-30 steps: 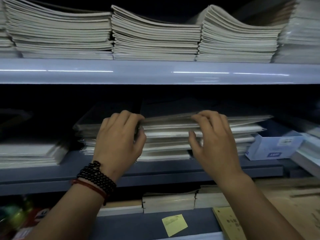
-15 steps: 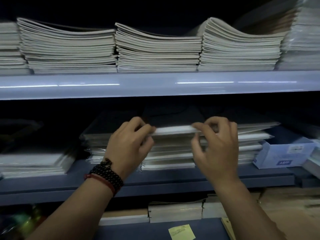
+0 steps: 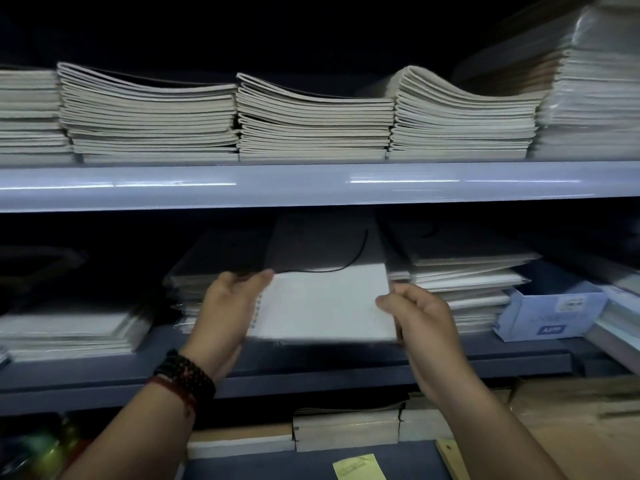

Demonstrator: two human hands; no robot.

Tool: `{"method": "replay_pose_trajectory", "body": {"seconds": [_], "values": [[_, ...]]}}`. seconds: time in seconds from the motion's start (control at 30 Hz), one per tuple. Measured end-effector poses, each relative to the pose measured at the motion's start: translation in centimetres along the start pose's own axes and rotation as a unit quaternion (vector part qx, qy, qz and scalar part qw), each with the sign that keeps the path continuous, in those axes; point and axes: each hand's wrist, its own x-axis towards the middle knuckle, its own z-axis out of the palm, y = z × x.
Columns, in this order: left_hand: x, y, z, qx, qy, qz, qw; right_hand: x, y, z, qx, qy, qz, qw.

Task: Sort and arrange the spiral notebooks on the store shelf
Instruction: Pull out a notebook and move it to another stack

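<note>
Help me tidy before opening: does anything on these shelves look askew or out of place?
Yes. The top-shelf notebook stacks bow upward at one edge instead of lying flat. On the middle shelf, the pile beside the blue box is staggered, edges misaligned. A yellow sticky note lies loose below.

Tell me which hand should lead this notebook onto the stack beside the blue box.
Right, probably. The right hand pinches the notebook at the edge next to that stack; the left hand holds the spiral side, farther off.

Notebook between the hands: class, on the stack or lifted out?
Lifted out: left hand and right hand hold the notebook tilted, before the stack.
</note>
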Motion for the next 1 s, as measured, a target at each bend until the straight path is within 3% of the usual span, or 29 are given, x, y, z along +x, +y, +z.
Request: {"method": "replay_pose_trajectory", "body": {"seconds": [0.1,0.23,0.53,0.77,0.9,1.0], "values": [[-0.4,0.5,-0.1,-0.004,-0.068,-0.056,0.996,-0.7,0.1,0.2,0.016,-0.044,0.027,0.999],[-3.1,-0.7,-2.0,-0.016,-0.106,-0.068,0.992,-1.4,0.7,1.5,0.021,-0.006,0.010,1.000],[-6.5,-2.2,-7.9,-0.003,-0.042,-0.044,0.998,-3.8,4.2,5.1,-0.042,-0.072,0.001,0.997],[-7.8,-1.0,-11.1,0.175,0.050,0.082,0.980,-4.2,3.2,5.5,-0.143,-0.074,-0.150,0.976],[-8.4,0.2,-11.5,0.103,0.044,0.124,0.986,-4.5,3.1,6.5,-0.101,-0.076,-0.193,0.973],[-8.4,0.2,-12.4,-0.007,0.039,0.104,0.994,-4.5,3.3,7.4,-0.046,-0.084,-0.211,0.973]]}}
